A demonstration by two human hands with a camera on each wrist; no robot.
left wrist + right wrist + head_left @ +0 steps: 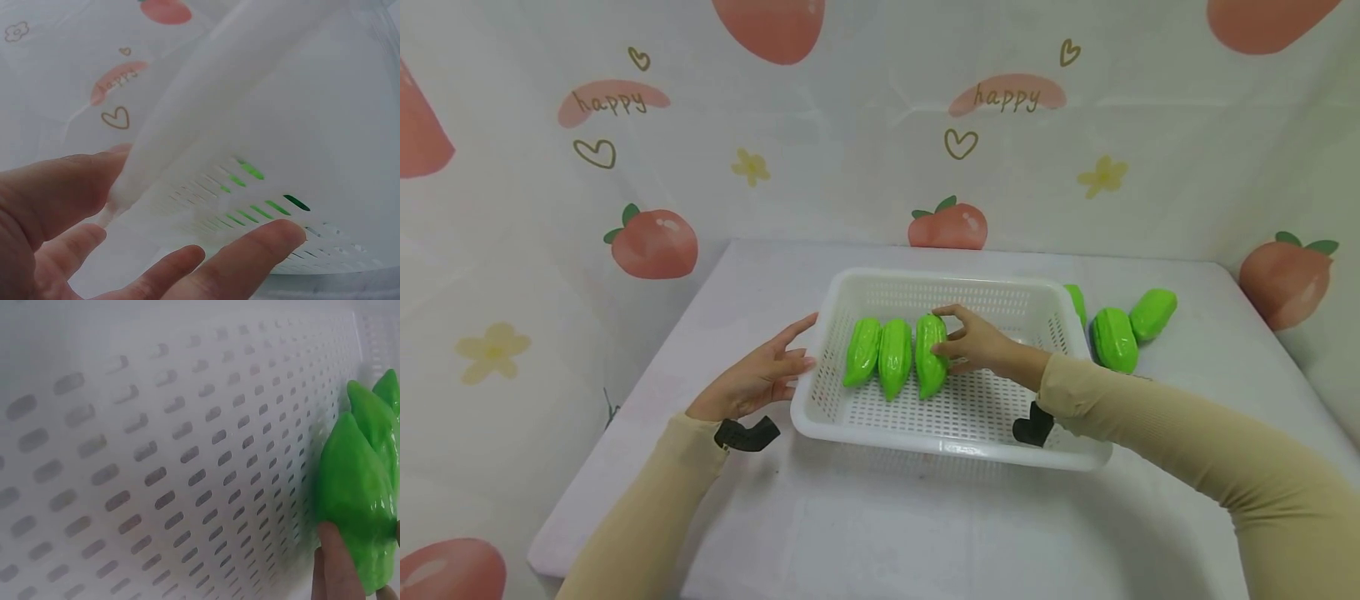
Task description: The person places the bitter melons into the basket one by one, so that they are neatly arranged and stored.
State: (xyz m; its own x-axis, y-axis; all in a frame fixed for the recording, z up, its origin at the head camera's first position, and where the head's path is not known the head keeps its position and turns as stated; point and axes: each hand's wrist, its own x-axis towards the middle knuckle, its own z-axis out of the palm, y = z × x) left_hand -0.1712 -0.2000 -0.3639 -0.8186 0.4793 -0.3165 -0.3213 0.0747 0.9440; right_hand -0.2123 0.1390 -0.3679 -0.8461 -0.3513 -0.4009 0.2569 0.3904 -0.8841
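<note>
My right hand (981, 343) reaches into a white plastic basket (951, 450) and pinches a glossy green, ridged star fruit (930, 358) between thumb and fingers. In the right wrist view, fingertips touch both sides of this star fruit (353, 494), whose pointed end faces up. To its left in the basket, two more star fruits (895, 358) (863, 352) lie side by side, their tips toward the front. At the basket's left end is my left hand (752, 379), its fingers spread against the rim and outer wall. The left wrist view shows its fingers (250, 250) loosely extended beside the slotted wall (312, 187).
Right of the basket, more green star fruits (1115, 340) (1153, 313) lie on the white table (865, 533), one of them (1075, 302) partly hidden behind the basket's rim. A peach-printed cloth (850, 167) hangs behind the table.
</note>
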